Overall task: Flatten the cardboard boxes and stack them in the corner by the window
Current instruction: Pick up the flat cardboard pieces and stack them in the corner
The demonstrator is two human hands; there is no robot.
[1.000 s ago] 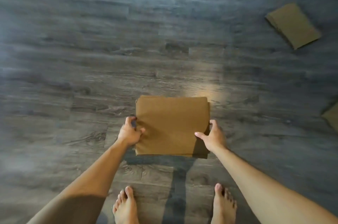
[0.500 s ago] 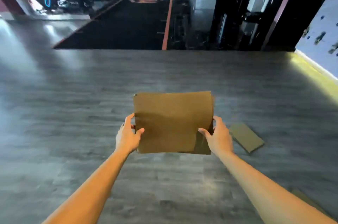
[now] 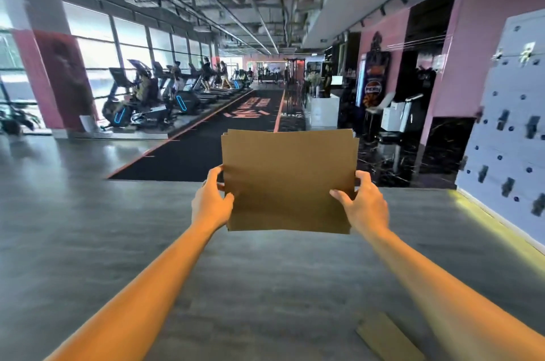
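2 hands carry the load. Head view: left hand and right hand each pinch a side edge of the flattened cardboard stack, thumbs on the near face, held upright at chest level above the grey floor. Several sheets show, top edges slightly staggered. 1 more flattened box lies on the floor, lower right. Windows run along the left. Judgement: keep even pressure on both sides so sheets don't slip; turn left toward the glass.

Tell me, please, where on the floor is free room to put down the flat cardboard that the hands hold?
The grey floor lies bare left of the left hand and under the cardboard stack. By the right forearm another cardboard piece lies on the floor. The treadmills crowd the windows.
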